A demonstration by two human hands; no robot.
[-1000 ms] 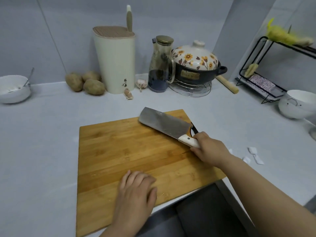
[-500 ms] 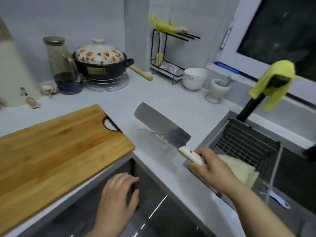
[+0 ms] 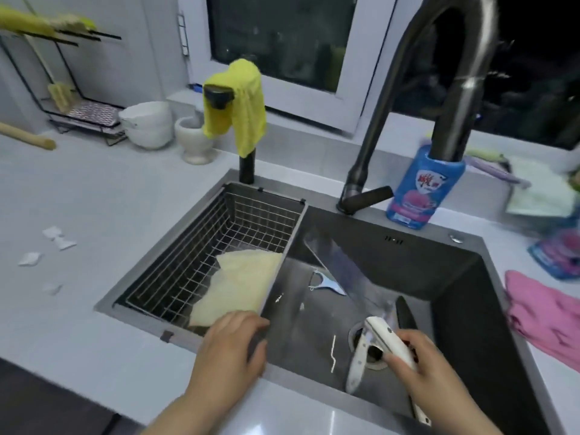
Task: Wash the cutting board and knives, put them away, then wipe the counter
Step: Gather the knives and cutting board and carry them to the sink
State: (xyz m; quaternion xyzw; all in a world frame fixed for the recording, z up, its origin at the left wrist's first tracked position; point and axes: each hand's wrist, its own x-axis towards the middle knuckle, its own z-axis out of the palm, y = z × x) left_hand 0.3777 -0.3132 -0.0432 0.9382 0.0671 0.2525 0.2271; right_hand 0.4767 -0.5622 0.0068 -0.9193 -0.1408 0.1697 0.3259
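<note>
My right hand (image 3: 420, 365) is wrapped round the white handle of the cleaver (image 3: 345, 268), and its blade slants low into the sink (image 3: 455, 287), pointing toward the wire basket (image 3: 219, 227) on the sink's left side. My left hand (image 3: 232, 343) rests at the sink's near rim by the basket's corner. It is blurred, so I cannot tell whether it grips. A white-handled knife (image 3: 357, 362) lies across the drain, with a dark-handled knife (image 3: 406, 312) just beside it. The cutting board is out of view. I judge this step to be setting the cleaver down for washing. I'd lay it flat, edge away from my fingers and clear of the other blades, before reaching for the faucet (image 3: 455, 89)
</note>
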